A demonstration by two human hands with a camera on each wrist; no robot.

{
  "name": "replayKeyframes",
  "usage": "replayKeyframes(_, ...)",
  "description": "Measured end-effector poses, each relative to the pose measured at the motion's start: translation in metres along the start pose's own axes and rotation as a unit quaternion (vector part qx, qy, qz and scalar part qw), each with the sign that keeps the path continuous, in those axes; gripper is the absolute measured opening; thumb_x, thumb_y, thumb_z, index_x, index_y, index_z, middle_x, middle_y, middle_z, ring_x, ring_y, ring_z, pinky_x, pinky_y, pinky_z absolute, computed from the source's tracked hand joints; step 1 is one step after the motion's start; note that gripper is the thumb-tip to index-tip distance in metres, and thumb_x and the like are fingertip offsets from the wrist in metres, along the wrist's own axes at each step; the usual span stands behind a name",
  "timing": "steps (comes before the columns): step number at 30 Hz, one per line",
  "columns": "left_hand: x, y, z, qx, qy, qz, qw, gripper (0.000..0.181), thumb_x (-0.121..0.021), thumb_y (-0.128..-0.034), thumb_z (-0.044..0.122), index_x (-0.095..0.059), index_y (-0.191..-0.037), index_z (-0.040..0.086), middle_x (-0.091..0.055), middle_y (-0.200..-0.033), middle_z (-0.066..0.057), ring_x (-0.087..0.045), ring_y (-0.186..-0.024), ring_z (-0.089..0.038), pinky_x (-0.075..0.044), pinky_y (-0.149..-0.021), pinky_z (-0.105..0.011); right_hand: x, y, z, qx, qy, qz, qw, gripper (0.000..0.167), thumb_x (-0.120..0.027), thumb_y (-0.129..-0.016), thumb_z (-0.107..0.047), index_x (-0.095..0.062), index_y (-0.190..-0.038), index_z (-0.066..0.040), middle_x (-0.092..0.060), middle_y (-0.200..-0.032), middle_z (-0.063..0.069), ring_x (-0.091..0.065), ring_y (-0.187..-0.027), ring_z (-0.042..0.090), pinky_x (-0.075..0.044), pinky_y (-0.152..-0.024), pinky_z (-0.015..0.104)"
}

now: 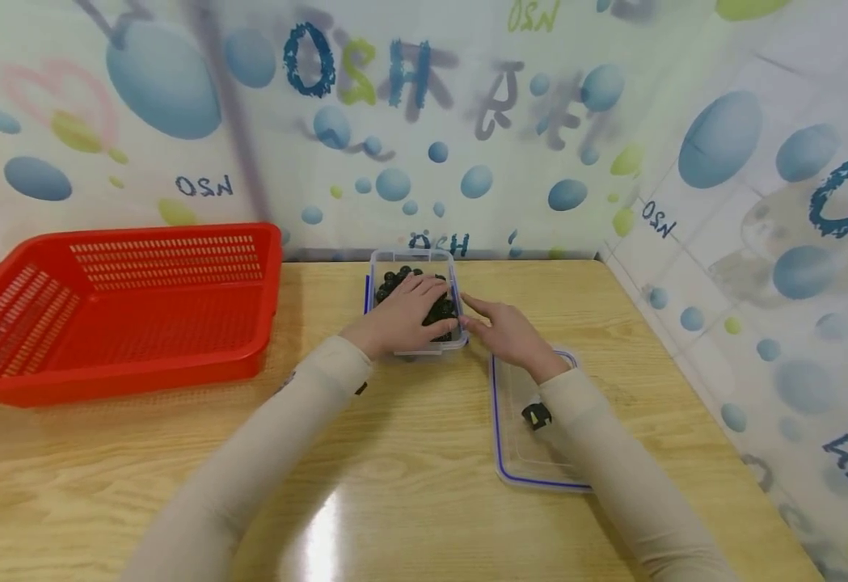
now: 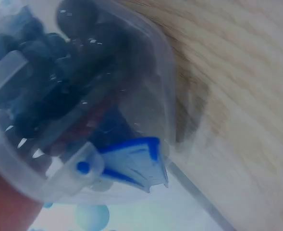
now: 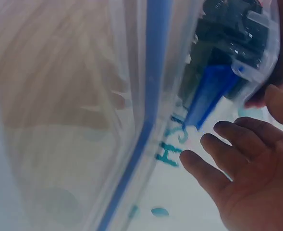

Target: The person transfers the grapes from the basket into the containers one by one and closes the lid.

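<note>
A clear plastic box [image 1: 416, 353] with blue-edged side flaps stands near the back of the table. Many dark, round, grape-like pieces [image 1: 389, 284] fill it; their exact kind is hard to tell. My left hand [image 1: 403, 319] lies over the box's top, palm down, fingers extended across the pieces. In the left wrist view, a blue-edged flap [image 2: 131, 161] sticks out from the box. My right hand [image 1: 508, 331] is at the box's right side, its fingertips by the rim. Its fingers look loosely extended in the right wrist view, with nothing held.
A clear lid [image 1: 514, 457] with a blue seal lies under my right forearm, a small black item [image 1: 537, 416] showing on it. At the left stands a red perforated basket [image 1: 176, 323]. A patterned curtain [image 1: 394, 145] hangs behind the table.
</note>
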State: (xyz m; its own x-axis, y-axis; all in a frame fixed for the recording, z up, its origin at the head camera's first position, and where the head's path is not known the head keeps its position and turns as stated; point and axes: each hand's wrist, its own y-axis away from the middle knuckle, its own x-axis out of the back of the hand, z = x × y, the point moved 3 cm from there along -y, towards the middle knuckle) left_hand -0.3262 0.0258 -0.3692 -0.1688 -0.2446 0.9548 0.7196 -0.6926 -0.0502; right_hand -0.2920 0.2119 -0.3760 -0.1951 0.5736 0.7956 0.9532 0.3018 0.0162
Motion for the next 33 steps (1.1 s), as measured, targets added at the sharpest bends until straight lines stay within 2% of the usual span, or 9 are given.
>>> replayKeyframes(3, 0.008, 0.006, 0.004, -0.002, 0.045, 0.066, 0.9968, 0.064, -0.043, -0.1032, 0.046, -0.033, -0.151, 0.005, -0.031, -0.155, -0.012, -0.018, -0.145, -0.027, -0.016, -0.117, -0.043, 0.013, 0.012, 0.006, 0.003, 0.002, 0.012, 0.9999, 0.056, -0.045, -0.105, -0.037, -0.035, -0.153, -0.009, -0.040, -0.150, 0.014, -0.040, -0.134, 0.035, -0.035, -0.107, 0.051)
replayKeyframes(5, 0.013, 0.013, 0.013, -0.012, 0.077, 0.123, 0.9893, 0.051, -0.047, -0.1036, 0.035, -0.043, -0.144, 0.004, -0.042, -0.145, -0.012, -0.031, -0.138, -0.026, -0.029, -0.111, -0.042, 0.025, 0.023, 0.012, 0.004, 0.007, 0.024, 0.9997, 0.057, -0.044, -0.105, -0.037, -0.035, -0.152, -0.005, -0.039, -0.151, 0.014, -0.041, -0.133, 0.037, -0.035, -0.107, 0.051)
replayKeyframes(7, 0.014, 0.020, 0.027, -0.024, 0.117, 0.169, 0.9783, 0.035, -0.049, -0.1028, 0.021, -0.052, -0.132, 0.002, -0.053, -0.127, -0.010, -0.046, -0.120, -0.023, -0.041, -0.099, -0.037, 0.037, 0.038, 0.018, -0.006, 0.012, 0.038, 0.9992, 0.058, -0.045, -0.105, -0.036, -0.036, -0.150, -0.002, -0.041, -0.149, 0.018, -0.043, -0.131, 0.040, -0.036, -0.106, 0.052)
replayKeyframes(9, 0.010, 0.025, 0.043, -0.024, 0.166, 0.180, 0.9693, 0.024, -0.050, -0.1009, 0.013, -0.058, -0.121, 0.002, -0.058, -0.107, -0.006, -0.053, -0.099, -0.018, -0.049, -0.083, -0.031, 0.045, 0.055, 0.024, -0.024, 0.023, 0.050, 0.9982, 0.057, -0.045, -0.106, -0.035, -0.037, -0.149, 0.001, -0.043, -0.147, 0.021, -0.045, -0.128, 0.043, -0.038, -0.104, 0.054)
replayKeyframes(13, -0.005, 0.029, 0.072, 0.002, 0.273, 0.101, 0.9568, 0.019, -0.052, -0.0997, 0.008, -0.062, -0.114, 0.000, -0.061, -0.087, -0.001, -0.060, -0.073, -0.010, -0.051, -0.060, -0.025, 0.054, 0.085, 0.034, -0.069, 0.057, 0.071, 0.9934, 0.054, -0.046, -0.105, -0.031, -0.041, -0.145, 0.006, -0.053, -0.135, 0.026, -0.052, -0.121, 0.044, -0.044, -0.097, 0.056)
replayKeyframes(16, -0.021, 0.027, 0.086, 0.037, 0.318, 0.026, 0.9470, 0.018, -0.054, -0.0995, 0.009, -0.063, -0.111, -0.001, -0.063, -0.081, -0.002, -0.063, -0.067, -0.011, -0.052, -0.055, -0.026, 0.055, 0.106, 0.040, -0.098, 0.091, 0.074, 0.9883, 0.048, -0.049, -0.104, -0.024, -0.047, -0.138, 0.010, -0.060, -0.123, 0.028, -0.057, -0.111, 0.043, -0.048, -0.088, 0.055)
replayKeyframes(19, -0.038, 0.024, 0.091, 0.074, 0.336, -0.016, 0.9389, 0.015, -0.056, -0.0986, 0.009, -0.065, -0.102, -0.002, -0.063, -0.072, -0.005, -0.064, -0.060, -0.014, -0.053, -0.053, -0.026, 0.053, 0.121, 0.047, -0.116, 0.111, 0.064, 0.9850, 0.042, -0.051, -0.102, -0.019, -0.053, -0.129, 0.014, -0.063, -0.113, 0.029, -0.060, -0.102, 0.043, -0.050, -0.082, 0.054)
replayKeyframes(26, -0.063, 0.018, 0.092, 0.123, 0.299, -0.073, 0.9435, 0.035, -0.060, -0.0962, 0.011, -0.069, -0.063, 0.000, -0.061, -0.050, -0.006, -0.064, -0.045, -0.018, -0.052, -0.047, -0.024, 0.043, 0.138, 0.067, -0.177, 0.066, 0.011, 0.9820, 0.033, -0.051, -0.101, -0.010, -0.053, -0.118, 0.017, -0.064, -0.099, 0.026, -0.066, -0.073, 0.025, -0.055, -0.064, 0.041)
replayKeyframes(33, -0.069, 0.019, 0.096, 0.135, 0.368, -0.106, 0.9140, 0.032, -0.057, -0.0942, 0.000, -0.067, -0.064, -0.005, -0.064, -0.055, -0.012, -0.066, -0.049, -0.022, -0.056, -0.050, -0.028, 0.037, 0.140, 0.077, -0.223, 0.000, -0.013, 0.9747, 0.026, -0.050, -0.099, -0.003, -0.054, -0.115, 0.018, -0.063, -0.092, 0.019, -0.065, -0.067, 0.020, -0.056, -0.061, 0.035)
